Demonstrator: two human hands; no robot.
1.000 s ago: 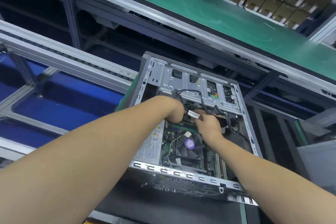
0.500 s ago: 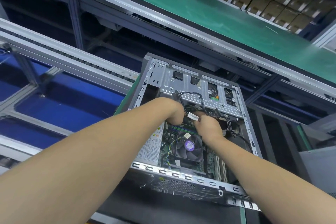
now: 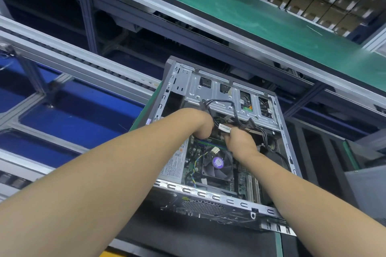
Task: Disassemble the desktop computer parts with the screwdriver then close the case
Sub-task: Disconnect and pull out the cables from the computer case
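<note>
Hands deep in open desktop case (image 3: 165, 98) — left hand (image 3: 203, 129) and right hand (image 3: 238, 140), grips hidden; we fear tugged black cables (image 3: 236, 110) tearing 1 connector.

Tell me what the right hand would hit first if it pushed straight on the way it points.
Probably the black cable bundle just beyond the right hand, then the silver drive cage behind it. Depth is unclear from this single view, so the order is a guess.
</note>
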